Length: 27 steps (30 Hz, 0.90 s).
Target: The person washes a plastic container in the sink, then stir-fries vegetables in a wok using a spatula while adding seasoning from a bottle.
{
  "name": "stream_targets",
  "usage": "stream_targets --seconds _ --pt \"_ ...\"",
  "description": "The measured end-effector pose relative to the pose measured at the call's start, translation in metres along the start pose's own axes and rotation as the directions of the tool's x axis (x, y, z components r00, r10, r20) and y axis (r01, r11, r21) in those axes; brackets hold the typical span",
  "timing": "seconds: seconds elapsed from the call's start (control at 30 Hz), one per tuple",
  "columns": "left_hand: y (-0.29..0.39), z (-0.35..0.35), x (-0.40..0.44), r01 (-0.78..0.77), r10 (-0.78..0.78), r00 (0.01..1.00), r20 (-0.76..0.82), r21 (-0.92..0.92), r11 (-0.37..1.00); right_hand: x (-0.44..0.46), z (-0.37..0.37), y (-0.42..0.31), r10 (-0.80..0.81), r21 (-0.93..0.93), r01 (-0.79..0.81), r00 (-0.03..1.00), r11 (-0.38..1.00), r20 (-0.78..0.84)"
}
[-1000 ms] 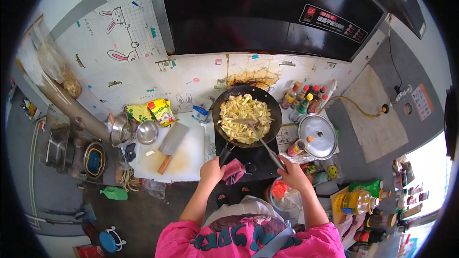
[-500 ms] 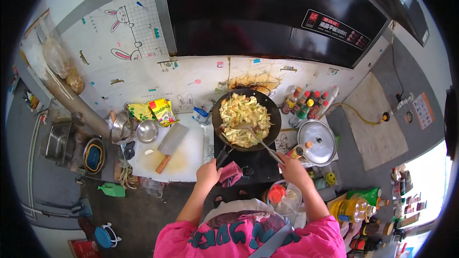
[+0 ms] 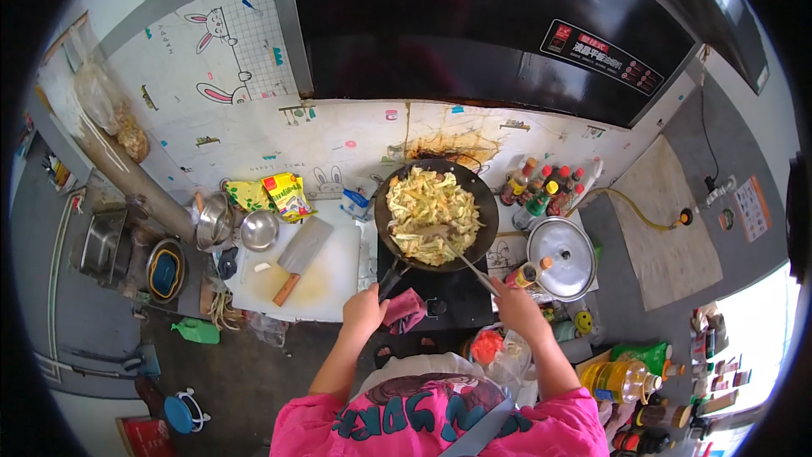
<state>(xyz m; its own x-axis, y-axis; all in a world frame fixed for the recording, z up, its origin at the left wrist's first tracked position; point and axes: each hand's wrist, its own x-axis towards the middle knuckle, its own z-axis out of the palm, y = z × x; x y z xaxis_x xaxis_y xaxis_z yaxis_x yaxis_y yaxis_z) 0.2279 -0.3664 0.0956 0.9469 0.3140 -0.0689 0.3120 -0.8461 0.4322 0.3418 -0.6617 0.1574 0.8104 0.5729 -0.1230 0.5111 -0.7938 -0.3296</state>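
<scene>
A dark wok [image 3: 488, 203] sits on the black stove, holding a heap of chopped pale green and yellow food [image 3: 433, 207]. My left hand [image 3: 364, 311] is closed round the wok's black handle [image 3: 391, 276]. A metal spatula [image 3: 475, 270] is gripped in my right hand [image 3: 518, 308], and its blade lies in the food near the wok's middle. A pink cloth [image 3: 404, 311] is beside my left hand, at the stove's front edge. An orange-capped bottle [image 3: 523, 275] stands near my right hand.
Left of the stove, a cleaver [image 3: 304, 252] lies on a white cutting board [image 3: 334, 279], near metal bowls [image 3: 260, 230]. Right of it are sauce bottles [image 3: 535, 203] and a lidded silver pot [image 3: 561, 245]. A range hood [image 3: 474, 25] hangs above.
The spatula and my right hand have shifted slightly, and the food's heap has changed shape. My left hand stays on the wok handle. The view has moved a little.
</scene>
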Motion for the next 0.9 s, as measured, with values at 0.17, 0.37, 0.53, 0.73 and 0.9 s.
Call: stream_targets --seconds 0.17,0.37,0.53,0.73,0.9 --pt "0.001 -0.001 0.001 0.017 -0.017 1.0 0.023 0.009 1.0 0.012 -0.016 -0.008 0.085 0.007 -0.085 0.994 0.996 -0.07" --pt "0.0 0.003 0.0 0.027 -0.028 1.0 0.005 0.01 1.0 0.002 -0.033 0.006 0.023 0.046 -0.02 0.998 0.999 -0.063" --pt "0.002 0.001 -0.001 0.016 -0.016 1.0 -0.012 0.025 1.0 -0.024 -0.113 -0.032 0.09 -0.218 -0.073 0.994 0.973 0.068" --pt "0.0 0.001 -0.001 0.014 -0.013 1.0 -0.028 0.024 1.0 0.01 -0.043 -0.013 -0.066 -0.265 0.061 0.998 0.962 -0.009" --pt "-0.007 -0.007 0.004 0.033 -0.033 0.999 -0.016 0.026 0.999 0.032 -0.107 -0.005 -0.08 -0.299 0.115 0.989 0.947 0.124"
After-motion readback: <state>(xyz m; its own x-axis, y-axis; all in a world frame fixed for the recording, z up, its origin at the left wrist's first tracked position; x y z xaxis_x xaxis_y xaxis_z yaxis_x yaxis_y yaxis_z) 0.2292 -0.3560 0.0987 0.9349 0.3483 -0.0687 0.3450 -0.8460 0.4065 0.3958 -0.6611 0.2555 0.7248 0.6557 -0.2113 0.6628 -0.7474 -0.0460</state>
